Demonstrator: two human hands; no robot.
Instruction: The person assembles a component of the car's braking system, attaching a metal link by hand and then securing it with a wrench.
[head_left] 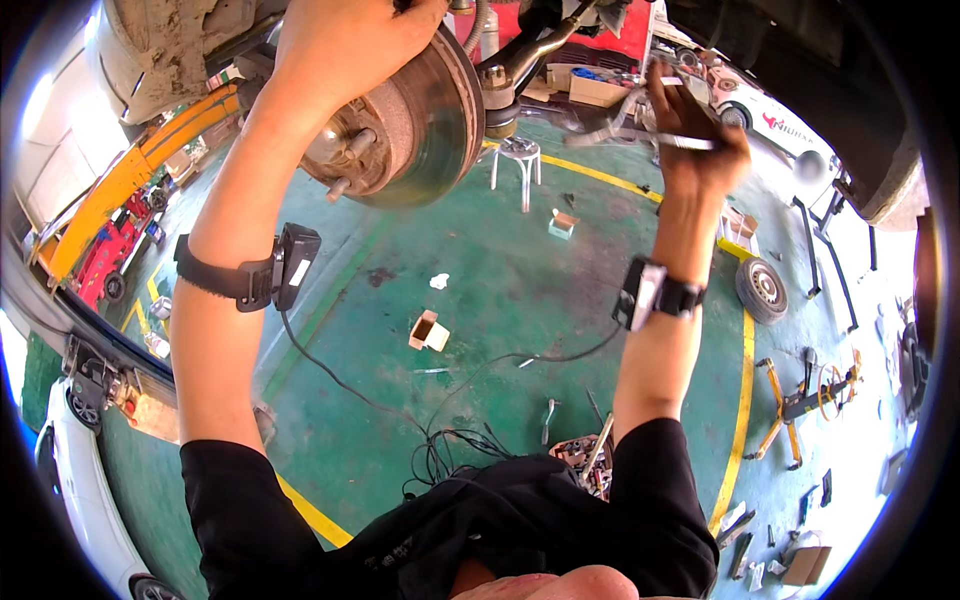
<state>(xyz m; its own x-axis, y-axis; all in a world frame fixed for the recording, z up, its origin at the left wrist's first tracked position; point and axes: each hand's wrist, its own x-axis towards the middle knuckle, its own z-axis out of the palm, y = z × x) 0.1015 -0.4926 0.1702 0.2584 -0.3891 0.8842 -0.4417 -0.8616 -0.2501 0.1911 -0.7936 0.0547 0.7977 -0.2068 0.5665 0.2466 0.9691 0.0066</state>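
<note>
My left hand (370,45) is raised at the top, in front of a rusty brake disc (440,120) with wheel studs on its hub (345,145). Its fingers curl near a small dark piece at the picture's upper edge; what they grip is hidden. Right of the disc sits a ball joint (497,100) with a nut on top, joined to a metal rod (545,45). My right hand (705,140), blurred, is closed around a silver metal bar (688,143) lying across the palm. Beside it, a grey bent metal piece (610,122) reaches left; whether it joins the bar I cannot tell.
The vehicle's underbody (850,110) hangs overhead at right. A white stool (518,160), an opened small box (428,332), a wheel (762,290) and a yellow stand (800,405) are on the green floor (560,270). Cables (455,445) run from both wrist straps; a tool tray (580,455) lies near me.
</note>
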